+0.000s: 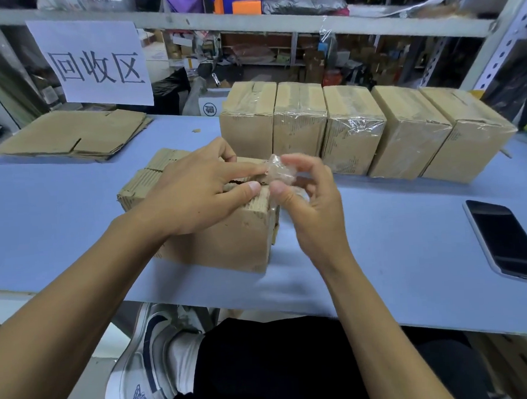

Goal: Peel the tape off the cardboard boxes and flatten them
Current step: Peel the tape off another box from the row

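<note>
A brown cardboard box [227,241] stands on the blue table [398,252] in front of me, its top flaps ragged. My left hand [194,191] lies on the box's top, thumb and forefinger pinching at the right edge. My right hand [308,202] is beside the box's right edge, fingers closed on a crumpled wad of clear tape [280,172] that meets the left fingertips. Behind, several taped cardboard boxes [353,132] stand in a row. A stack of flattened cardboard [76,135] lies at the far left.
A black phone [508,240] lies face up near the table's right edge. A white paper sign [93,64] hangs from the shelf rail above the flattened stack. Cluttered shelves fill the background. My leg and shoe [148,360] show under the table's front edge.
</note>
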A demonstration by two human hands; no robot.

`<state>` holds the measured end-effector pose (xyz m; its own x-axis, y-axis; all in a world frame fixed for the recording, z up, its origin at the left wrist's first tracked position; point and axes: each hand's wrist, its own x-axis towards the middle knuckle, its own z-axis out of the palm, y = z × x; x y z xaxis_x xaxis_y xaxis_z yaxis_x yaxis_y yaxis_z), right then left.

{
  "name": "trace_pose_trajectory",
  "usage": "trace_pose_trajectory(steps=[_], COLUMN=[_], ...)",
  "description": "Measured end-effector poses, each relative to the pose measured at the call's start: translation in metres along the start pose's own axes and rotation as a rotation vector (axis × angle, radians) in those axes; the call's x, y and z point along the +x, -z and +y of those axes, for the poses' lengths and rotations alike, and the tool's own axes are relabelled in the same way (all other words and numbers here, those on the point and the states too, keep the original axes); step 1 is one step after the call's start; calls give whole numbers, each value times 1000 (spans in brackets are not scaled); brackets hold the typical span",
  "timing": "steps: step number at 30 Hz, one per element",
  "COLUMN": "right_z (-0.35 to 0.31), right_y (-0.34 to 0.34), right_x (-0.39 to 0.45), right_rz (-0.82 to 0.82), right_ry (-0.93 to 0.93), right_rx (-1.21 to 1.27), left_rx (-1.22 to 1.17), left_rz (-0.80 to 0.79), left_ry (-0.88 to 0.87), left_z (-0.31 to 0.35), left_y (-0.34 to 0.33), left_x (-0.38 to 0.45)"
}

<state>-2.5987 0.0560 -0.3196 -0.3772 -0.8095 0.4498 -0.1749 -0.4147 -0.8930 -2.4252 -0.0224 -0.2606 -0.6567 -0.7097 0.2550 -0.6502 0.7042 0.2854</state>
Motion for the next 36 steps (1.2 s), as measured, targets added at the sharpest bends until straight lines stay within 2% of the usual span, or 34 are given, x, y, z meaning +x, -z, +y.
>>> trace_pose_trajectory(steps=[2,5,10,13,16,19,21,25,28,36], right_z=[4,8,0,6,10,8,11,7,6,-7], right_y=[7,17,22,14,2,-1,2,17,27,46], right_x=[13,22,29,28,20,14,12,14,32,69], right_rz=[2,-87,-117,-28,149,225,145,-103,-211,-393], right_ry=[-45,-75,-104,-99,-52,108,208,-4,-51,-46], right_rx=[-1,15,-181,-185,-189,-247,-335,-109,-103,-310], left_rx=[-42,-43,-80,-81,-85,-90,-97,-82,-91,-110], left_rz=[-7,-5,20,32,34,46,56,64,62,64], left_ry=[22,41,47,46,53,48,51,69,70,88], left_z=[0,0,1,3,2,2,3,7,6,6], left_y=[0,0,0,0,0,-2,-2,-2,-3,-2], left_x=[1,2,4,5,5,3,2,3,3,2])
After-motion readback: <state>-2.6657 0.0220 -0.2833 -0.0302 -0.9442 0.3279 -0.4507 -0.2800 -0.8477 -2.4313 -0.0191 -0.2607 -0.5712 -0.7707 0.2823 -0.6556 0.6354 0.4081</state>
